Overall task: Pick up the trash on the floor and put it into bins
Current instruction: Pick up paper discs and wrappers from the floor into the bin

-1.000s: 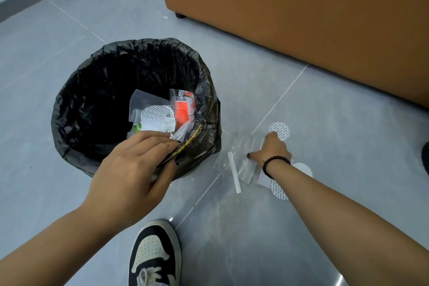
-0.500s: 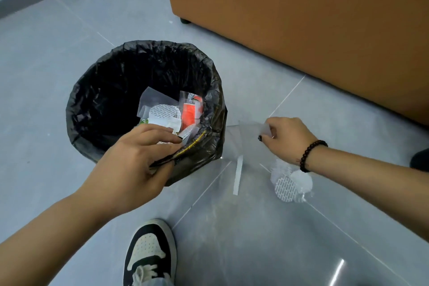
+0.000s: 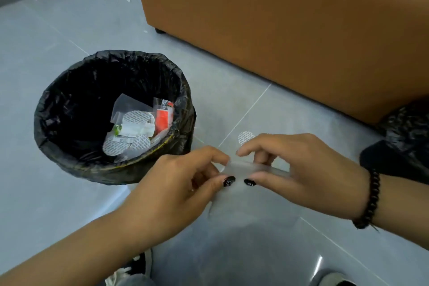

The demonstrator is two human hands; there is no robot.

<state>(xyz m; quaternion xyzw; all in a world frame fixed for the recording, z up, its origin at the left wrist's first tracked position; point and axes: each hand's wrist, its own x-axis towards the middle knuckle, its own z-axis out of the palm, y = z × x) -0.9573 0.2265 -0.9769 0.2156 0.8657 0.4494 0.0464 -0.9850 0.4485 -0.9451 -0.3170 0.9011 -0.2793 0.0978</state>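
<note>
A clear plastic bag (image 3: 253, 202) hangs above the floor, pinched at its top edge by both hands. My left hand (image 3: 176, 190) grips its left corner and my right hand (image 3: 299, 169), with a dark bead bracelet, grips the right part. To the left stands a bin (image 3: 58, 153) lined with a black bag, holding white patterned pads, clear wrappers and a red packet. A white patterned round pad (image 3: 245, 137) lies on the grey floor just beyond my right fingers.
A large brown cabinet (image 3: 290, 30) stands behind on small feet. A second black bag (image 3: 404, 144) sits at the right edge. Small paper scraps (image 3: 128, 0) lie far back. My shoes (image 3: 137, 269) show at the bottom.
My left hand left the bin rim and came across to the bag. My right hand lifted the clear bag off the floor toward me. The view pulled back from the bin.
</note>
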